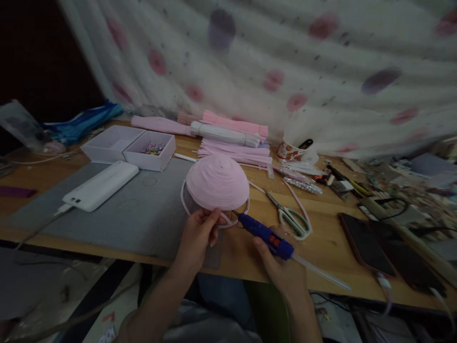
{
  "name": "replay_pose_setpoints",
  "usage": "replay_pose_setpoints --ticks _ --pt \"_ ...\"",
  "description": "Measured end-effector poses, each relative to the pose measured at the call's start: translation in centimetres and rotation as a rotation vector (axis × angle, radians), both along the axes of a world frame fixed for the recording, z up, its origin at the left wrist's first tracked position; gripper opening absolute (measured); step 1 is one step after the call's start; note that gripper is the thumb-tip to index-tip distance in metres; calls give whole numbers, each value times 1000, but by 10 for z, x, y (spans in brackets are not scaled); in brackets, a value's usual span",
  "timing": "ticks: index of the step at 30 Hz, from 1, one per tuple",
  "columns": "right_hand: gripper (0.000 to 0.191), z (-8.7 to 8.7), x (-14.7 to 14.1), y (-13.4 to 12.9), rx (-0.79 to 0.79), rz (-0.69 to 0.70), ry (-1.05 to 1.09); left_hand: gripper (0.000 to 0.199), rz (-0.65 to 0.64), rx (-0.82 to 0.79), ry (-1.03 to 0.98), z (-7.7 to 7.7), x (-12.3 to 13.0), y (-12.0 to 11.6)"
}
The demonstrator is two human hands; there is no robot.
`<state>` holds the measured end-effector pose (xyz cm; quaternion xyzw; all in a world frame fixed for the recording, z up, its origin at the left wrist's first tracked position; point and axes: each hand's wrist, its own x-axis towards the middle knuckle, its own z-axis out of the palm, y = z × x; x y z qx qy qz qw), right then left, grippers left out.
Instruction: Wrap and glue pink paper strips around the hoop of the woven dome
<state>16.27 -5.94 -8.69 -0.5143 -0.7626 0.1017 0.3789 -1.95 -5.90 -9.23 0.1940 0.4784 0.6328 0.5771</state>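
A pink dome [218, 183] wound from fuzzy pipe cleaner sits in front of me at the table's front, its coils rising to a point. A loose length of pink pipe cleaner [183, 197] loops around its lower edge. My left hand [200, 231] pinches this strand at the near rim, thumb and fingers together. Wrapped in my right hand [276, 259] is a blue hot glue gun [262, 231]. Its metal tip points left, close to the dome's lower right edge, and a clear glue stick [321, 272] juts from its back. Whether the tip touches the strand I cannot tell.
Green-handled scissors [294, 221] lie right of the dome. Bundles of pipe cleaners [228, 133] are stacked behind it. A white power bank [102, 186] and a box of beads [150, 150] stand left; phones [366, 243] with cables lie right, near cluttered tools.
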Motion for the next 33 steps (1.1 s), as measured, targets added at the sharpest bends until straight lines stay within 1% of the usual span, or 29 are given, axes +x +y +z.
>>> replay_pose_setpoints --ticks 5,12,17,22,25,27,28,30,32,33 --pt "37 -1 0 1 10 -32 17 42 -8 -11 1 1 0 0" --pt "38 0 2 1 -29 -2 5 42 -7 -17 12 1 0 0" --pt "37 2 2 0 -28 -2 -31 40 -10 -24 24 2 -1 0" --pt "41 6 0 -3 -46 0 -52 40 -14 -18 38 2 0 1" --pt "43 10 7 -5 -36 -24 -64 41 -18 -13 41 2 0 0" --pt "42 12 18 -4 -56 -94 -19 41 -22 -9 41 3 0 0" --pt "41 14 27 -2 -82 -173 17 41 -23 -7 40 3 0 0" --pt "42 17 47 5 -140 -418 76 40 -21 -2 36 4 0 0" --pt "43 19 71 15 -148 -695 77 41 -19 4 32 4 0 0" --pt "43 19 83 21 -131 -767 63 41 -18 5 29 4 0 0"
